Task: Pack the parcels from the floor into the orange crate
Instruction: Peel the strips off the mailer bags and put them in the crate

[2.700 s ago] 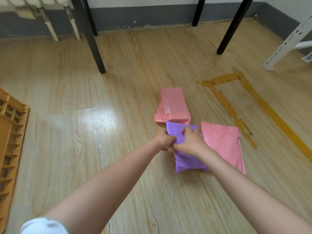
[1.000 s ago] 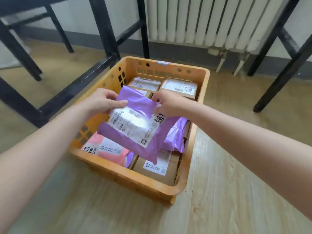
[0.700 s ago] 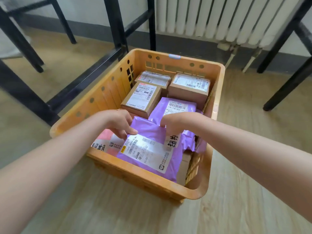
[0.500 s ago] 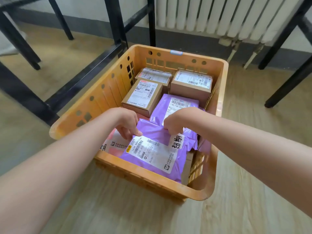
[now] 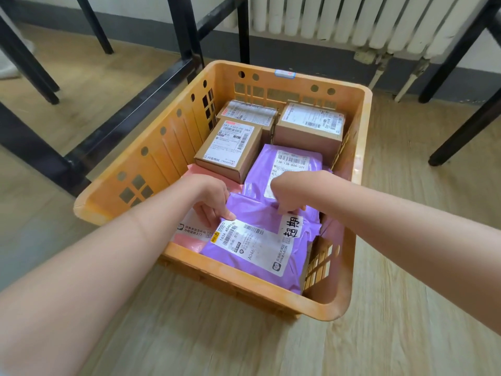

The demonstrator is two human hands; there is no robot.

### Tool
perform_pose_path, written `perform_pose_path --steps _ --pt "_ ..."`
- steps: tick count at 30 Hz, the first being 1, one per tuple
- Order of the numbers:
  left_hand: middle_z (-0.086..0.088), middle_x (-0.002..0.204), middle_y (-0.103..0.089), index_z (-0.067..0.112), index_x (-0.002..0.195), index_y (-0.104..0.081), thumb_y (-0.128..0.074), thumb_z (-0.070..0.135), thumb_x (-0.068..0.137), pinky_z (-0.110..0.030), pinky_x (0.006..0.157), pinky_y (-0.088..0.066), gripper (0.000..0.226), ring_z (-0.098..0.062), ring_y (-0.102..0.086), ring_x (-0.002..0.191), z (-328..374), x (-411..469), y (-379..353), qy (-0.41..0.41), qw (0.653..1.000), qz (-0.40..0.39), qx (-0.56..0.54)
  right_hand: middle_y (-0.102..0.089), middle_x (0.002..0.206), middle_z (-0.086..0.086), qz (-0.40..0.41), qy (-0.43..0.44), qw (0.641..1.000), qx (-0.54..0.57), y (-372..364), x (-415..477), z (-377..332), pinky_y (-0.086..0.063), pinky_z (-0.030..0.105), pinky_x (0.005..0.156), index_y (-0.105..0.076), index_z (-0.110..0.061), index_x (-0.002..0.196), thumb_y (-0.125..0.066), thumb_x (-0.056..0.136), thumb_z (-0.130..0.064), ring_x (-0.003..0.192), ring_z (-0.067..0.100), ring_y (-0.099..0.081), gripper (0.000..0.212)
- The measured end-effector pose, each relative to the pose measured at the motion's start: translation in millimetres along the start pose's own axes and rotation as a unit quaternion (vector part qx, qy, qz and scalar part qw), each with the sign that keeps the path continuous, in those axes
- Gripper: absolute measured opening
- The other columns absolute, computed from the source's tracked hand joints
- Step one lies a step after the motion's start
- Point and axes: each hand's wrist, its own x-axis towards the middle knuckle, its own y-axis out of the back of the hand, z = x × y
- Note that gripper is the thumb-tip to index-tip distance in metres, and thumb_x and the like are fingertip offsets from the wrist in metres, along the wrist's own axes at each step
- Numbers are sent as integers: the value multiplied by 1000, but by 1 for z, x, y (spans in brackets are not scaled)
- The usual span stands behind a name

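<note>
The orange crate (image 5: 151, 169) stands on the wooden floor. A purple parcel (image 5: 260, 248) with a white label lies flat at its near side, on top of other parcels. My left hand (image 5: 214, 202) pinches the parcel's far left edge. My right hand (image 5: 287, 194) has curled fingers on its far right edge. Partly under it lie a pink parcel (image 5: 187, 244) on the left and a second purple parcel (image 5: 287, 164) behind. Three cardboard boxes (image 5: 230, 147) fill the crate's far end.
A black metal table frame (image 5: 130, 109) runs close along the crate's left side. A white radiator (image 5: 352, 20) hangs on the wall behind. More black legs (image 5: 466, 126) stand to the right. Wooden floor lies in front of the crate.
Both hands lifted the purple parcel from the floor, carried it over the crate and lowered it onto the parcels at the near side, where it now lies flat.
</note>
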Motion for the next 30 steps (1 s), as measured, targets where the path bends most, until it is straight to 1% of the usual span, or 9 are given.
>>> perform_pose_path --steps 2,5,9,12,14,18,21,24,30 --pt "-21 78 -72 5 79 -50 -69 15 86 -39 73 -59 23 -34 -70 78 2 1 -6 8 1000 6 18 -49 50 1 39 -12 999 -10 -1 -6 3 -44 25 50 -49 -13 52 -68 76 -12 56 20 -50 31" --pt "-20 75 -72 3 78 -51 -68 20 87 -35 68 -60 26 -32 -71 74 5 2 -11 12 999 9 49 -50 34 -5 21 -25 999 -6 -1 -13 10 -39 22 43 -54 -14 51 -69 75 -12 46 9 -50 28" --pt "-13 62 -71 4 77 -51 -68 20 87 -32 60 -59 26 -24 -71 59 7 -3 -12 18 998 20 63 -50 53 0 68 -10 997 21 0 -21 18 -40 23 48 -49 -11 54 -62 78 -7 53 18 -51 28" --pt "-10 58 -69 3 77 -56 -73 26 83 -30 57 -58 30 -24 -71 59 15 -14 -8 20 995 49 86 -50 77 3 135 4 990 28 1 -30 26 -38 27 56 -50 -13 74 -54 82 -6 75 25 -52 11" --pt "-7 61 -69 6 76 -58 -76 39 77 -34 66 -59 38 -23 -71 59 26 -25 -5 23 986 99 133 -51 87 4 168 2 985 36 1 -37 31 -40 28 59 -57 -14 87 -53 84 -9 78 25 -53 8" --pt "2 77 -63 17 78 -54 -66 56 77 -26 68 -47 40 -16 -66 64 54 -43 -17 10 925 243 290 -56 96 5 210 5 976 54 -2 -53 40 -46 30 64 -62 -13 97 -57 87 -17 86 27 -60 12" --pt "2 76 -48 17 83 -49 -57 38 85 -29 65 -38 23 -24 -56 82 73 -46 -34 41 866 320 382 -63 96 3 257 26 964 67 -6 -68 47 -52 34 68 -65 -15 94 -54 87 -17 88 27 -62 13" --pt "2 82 -48 18 98 -54 -54 29 86 -28 60 -35 16 -25 -54 83 89 -54 -42 71 855 338 388 -65 92 -1 319 49 943 75 -12 -86 56 -53 37 74 -64 -18 89 -50 86 -17 90 25 -59 14" --pt "1 71 -42 18 78 -48 -54 28 86 -24 48 -20 15 -25 -47 71 142 -84 -61 -77 795 461 387 -61 88 -1 397 63 911 96 -22 -123 85 -45 32 65 -58 -16 84 -48 86 -17 84 22 -56 10"
